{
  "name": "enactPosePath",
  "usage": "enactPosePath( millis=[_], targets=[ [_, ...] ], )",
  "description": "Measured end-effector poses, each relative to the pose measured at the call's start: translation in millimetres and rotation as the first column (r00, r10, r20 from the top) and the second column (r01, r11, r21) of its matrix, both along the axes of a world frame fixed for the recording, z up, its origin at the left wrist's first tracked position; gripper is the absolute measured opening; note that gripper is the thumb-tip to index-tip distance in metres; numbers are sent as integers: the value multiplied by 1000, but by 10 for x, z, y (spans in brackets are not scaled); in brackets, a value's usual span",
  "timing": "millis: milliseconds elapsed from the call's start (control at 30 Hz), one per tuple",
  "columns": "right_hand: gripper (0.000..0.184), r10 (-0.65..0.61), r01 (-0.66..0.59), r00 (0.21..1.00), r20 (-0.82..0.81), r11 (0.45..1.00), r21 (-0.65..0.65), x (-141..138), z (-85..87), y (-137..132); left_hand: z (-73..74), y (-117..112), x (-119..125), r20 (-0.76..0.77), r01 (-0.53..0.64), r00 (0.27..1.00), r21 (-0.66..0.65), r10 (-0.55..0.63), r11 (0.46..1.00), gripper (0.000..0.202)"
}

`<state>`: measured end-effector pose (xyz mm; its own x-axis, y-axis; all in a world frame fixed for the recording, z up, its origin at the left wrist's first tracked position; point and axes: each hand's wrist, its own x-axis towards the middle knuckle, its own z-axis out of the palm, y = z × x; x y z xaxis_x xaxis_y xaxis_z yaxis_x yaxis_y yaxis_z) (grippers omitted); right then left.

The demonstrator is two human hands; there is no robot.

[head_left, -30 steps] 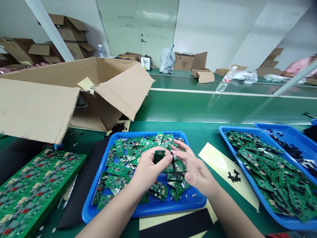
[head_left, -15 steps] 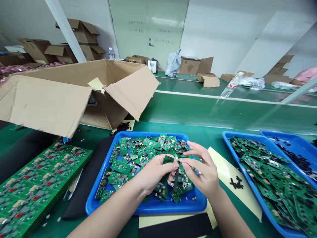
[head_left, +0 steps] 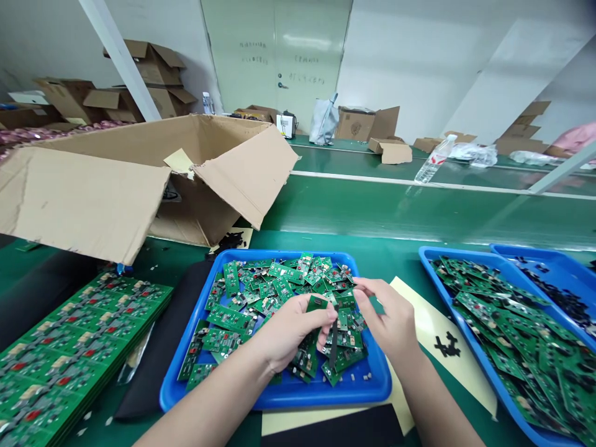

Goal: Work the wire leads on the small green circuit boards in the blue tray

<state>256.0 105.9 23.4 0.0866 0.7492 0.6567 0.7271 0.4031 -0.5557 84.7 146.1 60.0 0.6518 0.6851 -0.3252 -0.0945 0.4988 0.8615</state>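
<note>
My left hand is closed over the middle tray, its thumb and fingers gripping a small green circuit board. A narrow black strip hangs down beside the fingertips; whether it is joined to the board I cannot tell. To the right, my right hand is apart from the board, with thumb and index finger slightly separated and nothing visible between them. Beneath both hands, a blue tray holds a heap of loose circuit boards.
Stacked board panels lie at left beside a black pad. An open carton stands behind. At right are a blue tray of boards, a tray of black parts and yellow paper bearing black pieces.
My right hand has drawn away from the board to the right, its fingers less spread. My left hand keeps hold of the board in nearly the same place.
</note>
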Motion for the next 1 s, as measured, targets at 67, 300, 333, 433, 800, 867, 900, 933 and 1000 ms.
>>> enactPosePath(
  millis=[67,300,333,433,800,867,900,933,1000],
  targets=[
    [14,71,-83,989,-126,992,-90,-11,2,-8,11,4,5,-20,-74,997,59,75,995,23],
    [17,235,-308,934,-267,911,-274,-210,19,-68,45,-5,18,-34,-154,987,119,159,981,18],
    [19,227,-298,939,-260,912,-282,-212,22,-71,44,-5,18,-35,-153,987,110,158,982,17],
    [20,226,-288,946,-232,915,-282,-168,40,-74,36,-1,13,-51,-147,987,80,151,986,13],
    [17,190,-226,956,-224,963,-147,-41,121,-101,37,49,-5,21,-217,975,-93,220,972,30],
    [18,180,-216,960,-216,964,-156,-44,136,-107,56,55,3,19,-214,976,-101,217,972,36],
    [18,187,-220,964,-190,960,-171,-51,140,-106,62,54,10,18,-186,982,-103,188,977,38],
    [17,205,-232,966,-154,955,-183,-59,141,-102,65,51,18,15,-147,989,-103,149,984,40],
    [17,262,-273,962,-82,944,-185,-79,135,-89,61,38,32,2,-74,997,-96,74,993,42]
  ],
)
